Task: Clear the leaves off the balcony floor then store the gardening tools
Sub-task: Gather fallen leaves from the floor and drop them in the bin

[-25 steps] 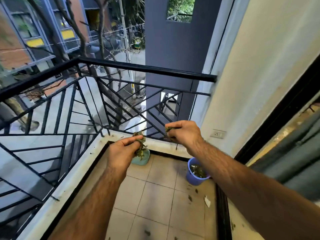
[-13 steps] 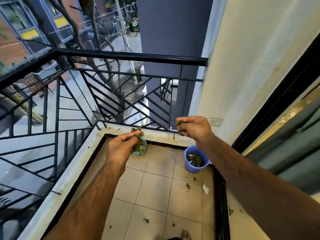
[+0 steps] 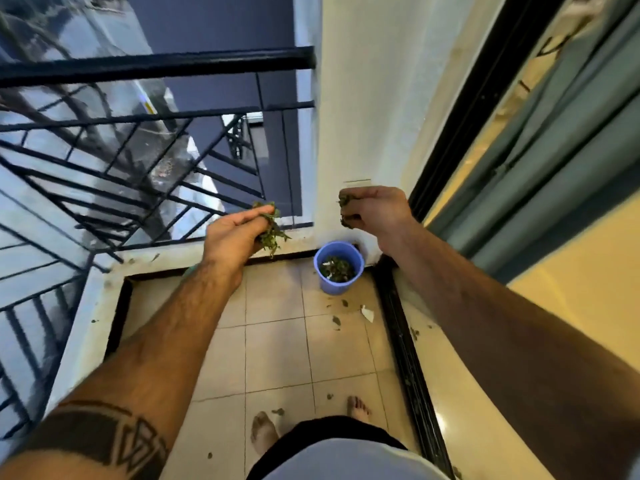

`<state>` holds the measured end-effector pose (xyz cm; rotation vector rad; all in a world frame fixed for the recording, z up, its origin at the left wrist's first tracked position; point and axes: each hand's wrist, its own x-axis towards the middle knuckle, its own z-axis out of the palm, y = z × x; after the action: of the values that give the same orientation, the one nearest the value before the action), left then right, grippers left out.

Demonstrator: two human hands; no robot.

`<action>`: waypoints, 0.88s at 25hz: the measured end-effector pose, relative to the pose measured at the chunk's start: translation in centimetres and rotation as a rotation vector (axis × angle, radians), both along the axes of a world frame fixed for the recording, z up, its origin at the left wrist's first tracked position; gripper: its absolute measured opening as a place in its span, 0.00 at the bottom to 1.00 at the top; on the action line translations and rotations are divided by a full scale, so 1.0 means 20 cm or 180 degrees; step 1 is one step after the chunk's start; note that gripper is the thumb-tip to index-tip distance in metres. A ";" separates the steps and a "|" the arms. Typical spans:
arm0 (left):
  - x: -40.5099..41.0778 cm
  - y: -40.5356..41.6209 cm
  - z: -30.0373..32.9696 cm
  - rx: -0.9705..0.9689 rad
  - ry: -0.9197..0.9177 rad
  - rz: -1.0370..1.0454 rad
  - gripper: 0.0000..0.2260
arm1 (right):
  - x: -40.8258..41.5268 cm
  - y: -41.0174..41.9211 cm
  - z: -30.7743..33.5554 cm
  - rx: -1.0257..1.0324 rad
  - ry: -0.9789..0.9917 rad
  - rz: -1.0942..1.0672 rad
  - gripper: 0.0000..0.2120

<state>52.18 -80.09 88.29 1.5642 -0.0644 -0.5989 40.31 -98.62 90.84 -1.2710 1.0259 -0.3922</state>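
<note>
- Head view: left hand (image 3: 235,233) raised above the balcony floor (image 3: 277,351), fingers and thumb curled round a bunch of green leaves (image 3: 272,233) that hangs out past the fingertips.
- Right hand (image 3: 374,209) raised near the white wall (image 3: 363,116), fist closed on a smaller clump of leaves (image 3: 344,211) showing at the finger side.
- Blue bucket (image 3: 337,284) upright in the far corner of the floor, just beside the wall and the black door track (image 3: 405,341); leaf litter visible inside.
- Bucket positioned below and between the two hands, apart from both.
- Loose leaf scraps (image 3: 336,320) scattered on the tiles near the bucket, plus a white scrap (image 3: 367,313).
- Bare feet (image 3: 263,434) on the tiles at the near edge.
- Black railing (image 3: 156,65) along the left and far sides.
</note>
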 end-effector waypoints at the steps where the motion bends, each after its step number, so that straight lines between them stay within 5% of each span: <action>1: 0.02 -0.03 -0.01 -0.0022 0.0042 -0.0128 0.11 | -0.01 0.01 0.00 0.0023 -0.0010 -0.0136 0.13; 13: 0.05 -0.52 -0.29 0.0105 0.0507 -0.0498 0.10 | 0.05 -0.26 -0.16 0.0048 0.0406 -0.0628 0.12; 22: 0.24 -1.10 -0.91 0.0580 0.0461 -0.0138 0.11 | 0.35 -0.87 -0.90 0.0101 0.0797 -0.0245 0.15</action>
<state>57.01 -102.12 70.00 1.6938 0.0674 -0.7680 47.26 -115.99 72.77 -1.2764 1.2909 -0.2783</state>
